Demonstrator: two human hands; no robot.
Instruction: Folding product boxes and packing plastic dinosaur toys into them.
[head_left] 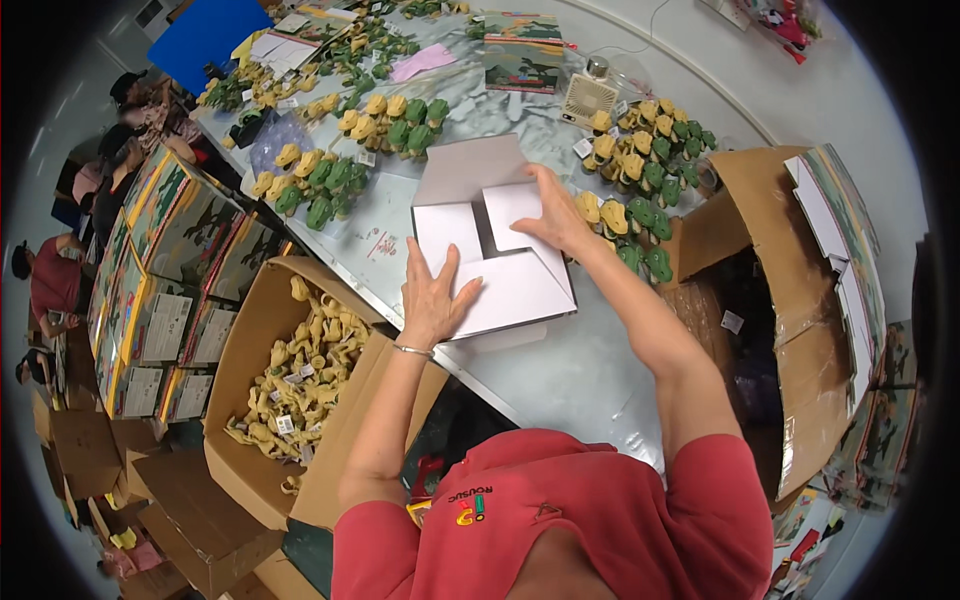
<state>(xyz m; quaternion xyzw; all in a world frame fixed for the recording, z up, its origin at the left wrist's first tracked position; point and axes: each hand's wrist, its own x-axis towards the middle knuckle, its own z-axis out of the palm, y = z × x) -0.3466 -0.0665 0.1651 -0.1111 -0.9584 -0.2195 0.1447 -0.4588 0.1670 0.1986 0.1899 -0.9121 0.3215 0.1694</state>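
Note:
A cardboard box with white inner flaps (515, 290) lies on the table in front of me, its far lid flap raised. Its flaps are folded inward, with a narrow dark gap between them. My left hand (432, 298) rests with spread fingers on the left and near flaps. At the box's right side is my right hand (555, 215), thumb on the right flap and index finger stretched toward the far corner; its other fingers are mostly hidden. Beyond the box stand bunches of small yellow and green animal figures (395, 125), some with white tags.
To the left, an open brown carton (235, 380) holds many yellow figures (300, 375). Printed boxes (165, 290) are stacked beyond it. Another open carton (815, 330) stands at right. A small fan-like device (592, 95) sits near a printed box (522, 60). People (60, 280) are at far left.

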